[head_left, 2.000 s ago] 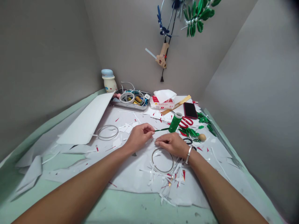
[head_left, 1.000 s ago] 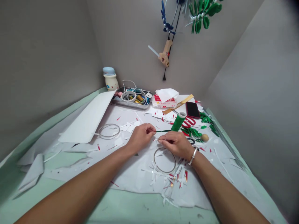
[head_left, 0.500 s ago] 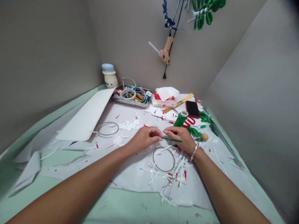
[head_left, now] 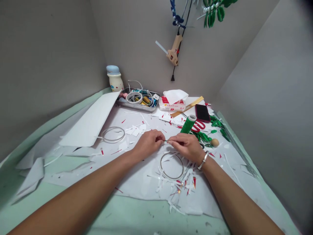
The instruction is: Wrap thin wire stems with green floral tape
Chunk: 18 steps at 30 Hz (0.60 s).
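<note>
A thin green strip (head_left: 166,141) spans the small gap between my two hands, most of it hidden by the fingers. My left hand (head_left: 149,143) pinches one end of it between thumb and forefinger. At the other end, my right hand (head_left: 186,147), with a bracelet at the wrist, is closed on it as well. Just behind the right hand, a spool of green thread (head_left: 188,124) stands tilted. Below both hands lies a thin wire ring (head_left: 171,165) among white paper scraps.
Red-handled scissors (head_left: 199,125), green leaves (head_left: 201,136), a wooden ball (head_left: 214,142) and a phone (head_left: 202,113) lie to the right. A tissue pack (head_left: 172,103) and a metal tray (head_left: 137,106) stand at the back. A glue gun (head_left: 174,52) hangs on the wall.
My hands have come closer together. The green strip, which crossed in front of the right fingers before, now shows only as a short piece between the fingertips.
</note>
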Each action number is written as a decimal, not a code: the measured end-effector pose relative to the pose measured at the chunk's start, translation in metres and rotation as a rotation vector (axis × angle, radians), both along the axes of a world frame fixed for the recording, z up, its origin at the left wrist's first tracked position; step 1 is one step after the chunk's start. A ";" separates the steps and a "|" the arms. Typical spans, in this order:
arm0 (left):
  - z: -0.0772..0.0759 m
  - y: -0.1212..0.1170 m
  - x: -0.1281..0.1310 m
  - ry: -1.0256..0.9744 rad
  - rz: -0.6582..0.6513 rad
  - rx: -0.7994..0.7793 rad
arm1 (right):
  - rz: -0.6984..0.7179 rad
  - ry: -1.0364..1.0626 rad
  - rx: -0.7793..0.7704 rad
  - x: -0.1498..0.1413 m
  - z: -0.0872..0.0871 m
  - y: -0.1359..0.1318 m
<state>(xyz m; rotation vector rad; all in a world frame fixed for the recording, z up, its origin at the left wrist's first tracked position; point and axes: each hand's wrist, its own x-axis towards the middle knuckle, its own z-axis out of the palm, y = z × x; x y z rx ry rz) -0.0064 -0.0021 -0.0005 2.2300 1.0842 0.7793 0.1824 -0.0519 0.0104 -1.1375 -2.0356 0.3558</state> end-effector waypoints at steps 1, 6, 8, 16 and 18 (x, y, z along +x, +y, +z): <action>0.001 -0.002 0.001 0.008 -0.050 0.005 | -0.016 0.039 -0.015 0.002 0.000 0.001; 0.011 -0.014 0.004 -0.116 -0.260 -0.148 | -0.149 0.203 -0.131 0.015 -0.008 0.011; 0.014 -0.015 0.005 -0.210 -0.260 -0.233 | -0.171 0.187 -0.189 0.018 -0.011 0.014; 0.012 -0.003 0.002 -0.359 0.050 -0.256 | 0.015 -0.075 -0.226 0.005 -0.009 0.006; 0.010 0.000 0.000 -0.293 0.109 -0.177 | 0.049 -0.090 -0.182 0.000 -0.007 0.003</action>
